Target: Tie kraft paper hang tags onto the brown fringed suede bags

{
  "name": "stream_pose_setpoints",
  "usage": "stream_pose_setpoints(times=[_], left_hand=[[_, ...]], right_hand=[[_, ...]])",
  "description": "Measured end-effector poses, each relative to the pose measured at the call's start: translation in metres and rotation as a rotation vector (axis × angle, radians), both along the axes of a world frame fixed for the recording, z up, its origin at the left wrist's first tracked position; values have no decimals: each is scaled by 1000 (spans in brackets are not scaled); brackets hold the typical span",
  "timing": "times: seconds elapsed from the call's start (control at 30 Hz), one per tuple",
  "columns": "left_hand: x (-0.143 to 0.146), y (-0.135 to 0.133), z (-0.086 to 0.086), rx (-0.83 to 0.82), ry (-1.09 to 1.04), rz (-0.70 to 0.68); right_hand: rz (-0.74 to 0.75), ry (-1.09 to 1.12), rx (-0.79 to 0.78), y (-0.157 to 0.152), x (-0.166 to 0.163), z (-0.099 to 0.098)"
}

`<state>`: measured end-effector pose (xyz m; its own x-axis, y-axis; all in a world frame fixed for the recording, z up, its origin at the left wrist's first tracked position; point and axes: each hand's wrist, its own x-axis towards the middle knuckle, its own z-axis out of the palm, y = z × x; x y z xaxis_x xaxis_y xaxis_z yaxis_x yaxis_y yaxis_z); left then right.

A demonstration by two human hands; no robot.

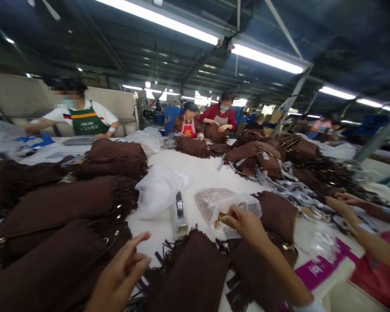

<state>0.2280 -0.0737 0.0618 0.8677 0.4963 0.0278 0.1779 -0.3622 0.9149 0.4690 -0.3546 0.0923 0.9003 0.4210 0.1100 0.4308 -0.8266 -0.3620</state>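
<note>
My right hand [244, 223] reaches into a clear plastic bag [225, 206] of small gold metal parts on the white table [208, 173], its fingers pinched on something small inside. My left hand [120, 277] hovers low at the front with fingers loosely apart, holding nothing, just above a brown suede fringed bag [191, 277]. A white staple-like tool [179, 215] lies between the two hands.
Stacks of brown fringed bags [61, 225] fill the left side and more lie at the back [263, 158]. A crumpled white plastic bag [159, 186] sits mid-table. A co-worker's arm [360, 225] reaches in from the right. Other workers stand at the far edge.
</note>
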Motion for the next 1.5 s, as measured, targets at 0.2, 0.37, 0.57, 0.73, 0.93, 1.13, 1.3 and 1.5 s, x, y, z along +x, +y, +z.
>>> stream_pose_setpoints(times=[0.2, 0.37, 0.57, 0.73, 0.93, 1.13, 1.3, 1.5], left_hand=[[64, -51, 3, -552, -29, -429], [19, -30, -16, -633, 106, -351], [-76, 11, -51, -428, 239, -44], [-127, -3, -66, -403, 299, 84], [-179, 11, -52, -542, 190, 73], [-236, 35, -59, -702, 13, 283], [-269, 46, -59, -722, -100, 315], [-293, 59, -60, -740, -120, 334]], right_hand=[[351, 225, 381, 63, -69, 56], [437, 228, 372, 95, -85, 49], [535, 244, 107, 115, -110, -36], [833, 123, -53, 146, -192, -87], [1008, 757, 53, 197, -281, -100], [1060, 723, 0, 237, -314, -87], [1156, 588, -26, 261, -332, -73], [1098, 747, 39, 285, -352, -61]])
